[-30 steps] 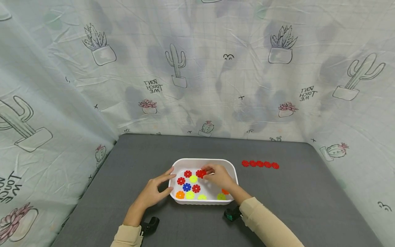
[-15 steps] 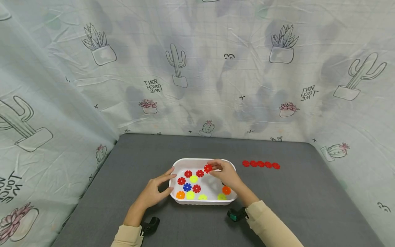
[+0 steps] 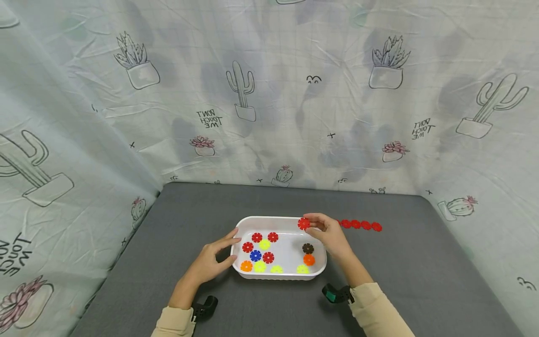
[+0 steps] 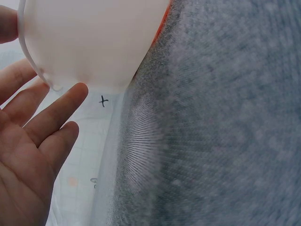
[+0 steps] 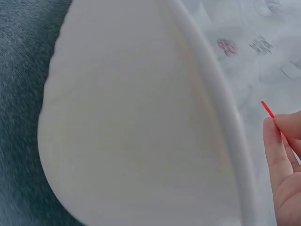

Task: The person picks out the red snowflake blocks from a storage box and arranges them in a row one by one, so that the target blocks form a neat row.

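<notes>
A white tray (image 3: 282, 220) sits mid-table with several flower-shaped discs in red, yellow, blue, orange and brown. My right hand (image 3: 329, 234) is over the tray's far right corner and pinches a red disc (image 3: 303, 223), seen edge-on as the red disc (image 5: 268, 109) in the right wrist view beside the tray's rim (image 5: 221, 108). My left hand (image 3: 212, 260) rests with straight fingers against the tray's left side; its fingers (image 4: 56, 113) touch the tray wall (image 4: 94, 42). A row of joined red discs (image 3: 361, 225) lies on the table right of the tray.
The grey cloth table (image 3: 412, 271) is walled on three sides by a cactus-print sheet (image 3: 269, 93). Black wrist camera mounts (image 3: 205, 306) sit near both sleeves at the front edge.
My right hand lifted a red disc out of the tray's middle and carried it right to the far right corner. A brown disc is now uncovered. The left hand stayed put.
</notes>
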Demonstrator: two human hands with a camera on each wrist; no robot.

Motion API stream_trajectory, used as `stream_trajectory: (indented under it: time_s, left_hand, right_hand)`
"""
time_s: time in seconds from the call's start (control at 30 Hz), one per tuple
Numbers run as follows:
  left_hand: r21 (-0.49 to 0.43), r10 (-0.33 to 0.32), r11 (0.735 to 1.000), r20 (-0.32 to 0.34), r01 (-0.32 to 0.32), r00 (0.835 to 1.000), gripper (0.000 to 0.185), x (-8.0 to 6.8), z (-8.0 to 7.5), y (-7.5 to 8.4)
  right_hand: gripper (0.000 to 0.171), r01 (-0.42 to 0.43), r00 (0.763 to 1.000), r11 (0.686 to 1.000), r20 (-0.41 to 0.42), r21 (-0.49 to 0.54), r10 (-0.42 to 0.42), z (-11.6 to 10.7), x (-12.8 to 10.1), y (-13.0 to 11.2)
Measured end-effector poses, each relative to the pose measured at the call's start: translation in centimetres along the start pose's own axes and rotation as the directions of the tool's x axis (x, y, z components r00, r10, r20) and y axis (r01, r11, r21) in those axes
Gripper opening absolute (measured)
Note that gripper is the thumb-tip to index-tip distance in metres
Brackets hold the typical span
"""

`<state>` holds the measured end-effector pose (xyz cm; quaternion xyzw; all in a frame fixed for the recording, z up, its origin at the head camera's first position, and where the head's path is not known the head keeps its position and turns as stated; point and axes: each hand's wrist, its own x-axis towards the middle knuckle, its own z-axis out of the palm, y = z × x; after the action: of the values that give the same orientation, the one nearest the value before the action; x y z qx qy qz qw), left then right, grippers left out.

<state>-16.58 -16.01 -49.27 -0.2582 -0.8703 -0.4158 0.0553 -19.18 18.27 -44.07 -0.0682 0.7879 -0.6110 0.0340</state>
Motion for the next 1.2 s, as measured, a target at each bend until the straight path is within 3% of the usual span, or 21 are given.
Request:
stream_trajectory:
  time_s: [0.47,0.7,0.8,0.97,1.2]
  left_hand:
    - [0.037,-0.004,0.999,0.004,0.004,1.0,0.044,0.1,0.0,0.1]
    - [-0.008,-0.028,1.0,0.004,0.028,1.0,0.043,0.2,-0.8,2.5]
    - [-0.003,-0.025,1.0,0.012,0.025,1.0,0.042,0.2,-1.3,3.5]
    - [-0.001,-0.018,1.0,0.015,0.018,1.0,0.042,0.1,-1.4,3.7]
    - [-0.002,-0.005,1.0,0.01,0.005,1.0,0.043,0.0,-1.0,2.8]
  right_hand:
    - [0.041,0.069,0.98,0.989,-0.194,0.134,-0.042,-4.1,-0.8,2.9]
    - [0.046,0.03,0.954,0.975,-0.296,0.219,0.037,-5.9,-1.0,5.1]
    - [0.047,-0.007,0.951,0.974,-0.301,0.224,0.076,-6.3,-1.0,6.1]
    - [0.047,-0.06,0.951,0.977,-0.284,0.205,0.118,-6.4,-0.9,7.6]
    - [0.042,-0.123,0.949,0.99,-0.284,0.068,0.137,-6.2,-0.5,9.1]
